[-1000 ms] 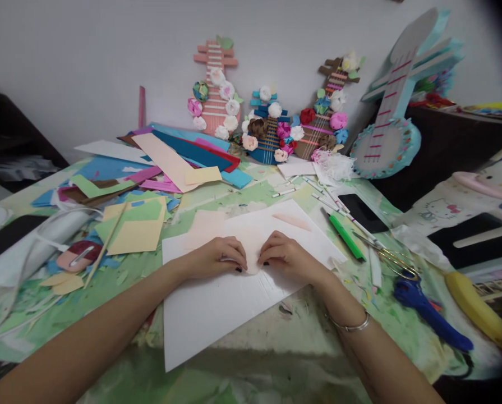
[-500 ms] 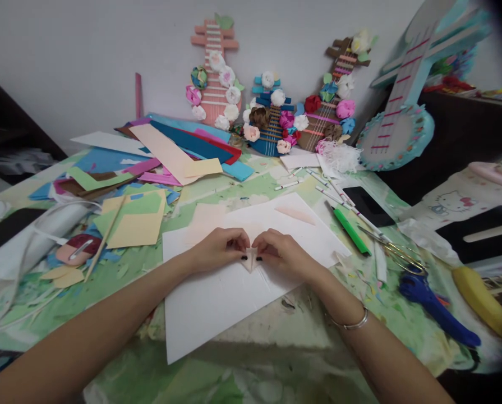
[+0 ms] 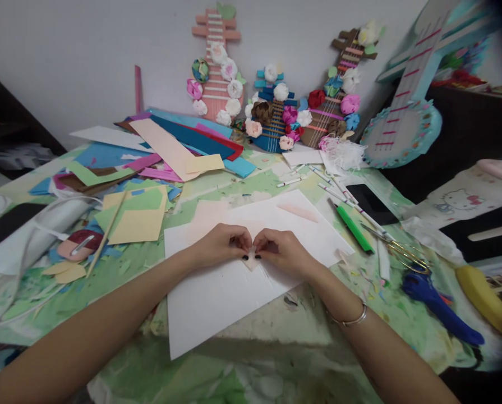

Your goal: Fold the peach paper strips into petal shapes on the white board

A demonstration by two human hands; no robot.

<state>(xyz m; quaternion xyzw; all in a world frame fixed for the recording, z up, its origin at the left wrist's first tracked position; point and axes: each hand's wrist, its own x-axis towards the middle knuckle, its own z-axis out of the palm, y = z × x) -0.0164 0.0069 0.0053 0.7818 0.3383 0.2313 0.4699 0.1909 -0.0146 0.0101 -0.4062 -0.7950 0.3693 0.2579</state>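
Between my fingertips is a small pale pink piece of paper [image 3: 252,264], tapering to a point at its lower end. My left hand [image 3: 225,244] pinches its left side, and my right hand [image 3: 281,252] pinches the right side. The fingers partly hide its upper portion. Both hands are just above a large white sheet [image 3: 208,314] lying aslant on the table. A pale pink sheet [image 3: 206,216] lies at the white sheet's upper left edge, and a narrow pink paper strip [image 3: 296,212] rests near its far corner.
Right of the sheet lie a green cutter [image 3: 354,229], gold-handled scissors [image 3: 402,249], a blue glue gun [image 3: 440,308] and a phone [image 3: 371,203]. Coloured paper [image 3: 162,146] is heaped at the back left. Flower-trimmed paper instruments [image 3: 217,84] lean against the wall.
The view has shifted slightly. Both hands keep their pinch on the pink paper piece, their fingertips barely changing position.
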